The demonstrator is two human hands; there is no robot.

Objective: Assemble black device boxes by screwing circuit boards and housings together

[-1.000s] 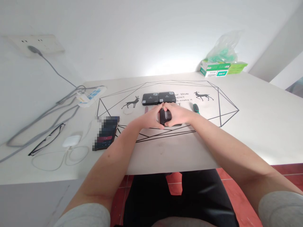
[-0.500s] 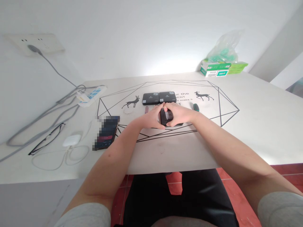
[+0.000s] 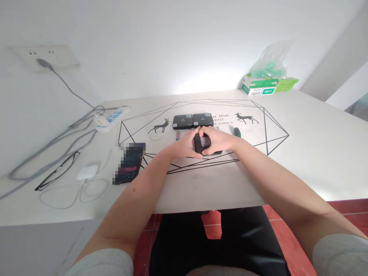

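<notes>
Both my hands meet over a small black device lying on the white table. My left hand grips its left side with curled fingers. My right hand wraps its right side, fingertips pressing on its top face. Just behind them lie two more small black boxes side by side. A thin pink stick lies left of my hands, and a green-handled screwdriver to the right.
A phone lies at the left, with glasses, a white earbud case and a thin cable. A power strip with grey cords sits further back left. Green boxes under a plastic bag stand at the far right corner.
My hands have stayed on the black device with only small finger shifts. The view has tilted slightly.
</notes>
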